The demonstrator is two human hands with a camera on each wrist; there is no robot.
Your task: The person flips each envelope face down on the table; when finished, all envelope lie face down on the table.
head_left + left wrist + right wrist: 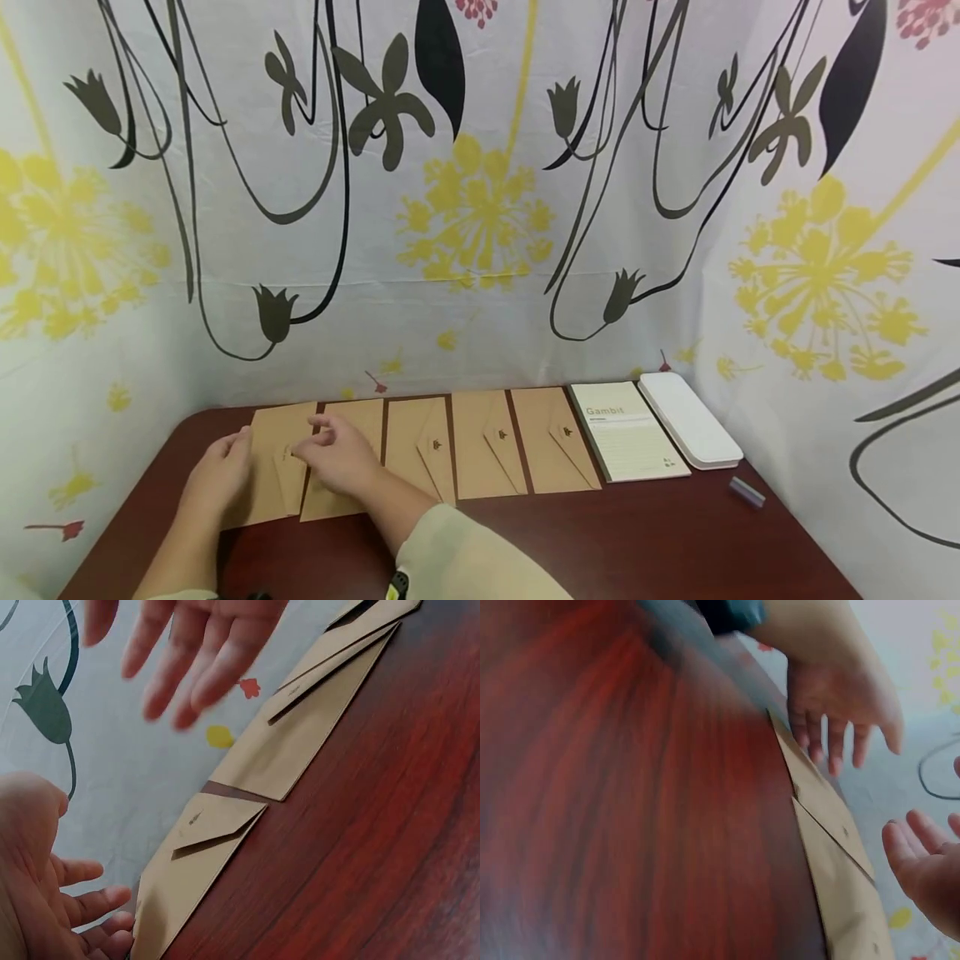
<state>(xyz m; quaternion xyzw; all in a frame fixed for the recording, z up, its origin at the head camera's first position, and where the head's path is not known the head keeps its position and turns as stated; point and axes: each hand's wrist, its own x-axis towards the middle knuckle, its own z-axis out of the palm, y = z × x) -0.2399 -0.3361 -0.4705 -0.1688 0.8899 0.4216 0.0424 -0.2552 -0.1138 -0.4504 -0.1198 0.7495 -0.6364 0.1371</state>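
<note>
Several brown paper envelopes lie in a row on the dark red table; the leftmost envelope (266, 475) slightly overlaps its neighbour's edge in the head view. At its left side is my left hand (221, 471), its fingers loosely extended. My right hand (341, 454) hovers above the second envelope (324, 503), fingers slightly bent and holding nothing. In the left wrist view, the right hand (202, 656) hangs above the row and the left hand (52, 881) is beside an envelope (176, 889) with its flap partly lifted. Both hands also show in the right wrist view.
Right of the envelopes lie a cream notepad (630, 433) marked "Gambit", a white rounded case (690, 419) and a small greyish stick (747, 492) near the table's right edge. A patterned cloth (480, 333) hangs behind and around the table (637, 542).
</note>
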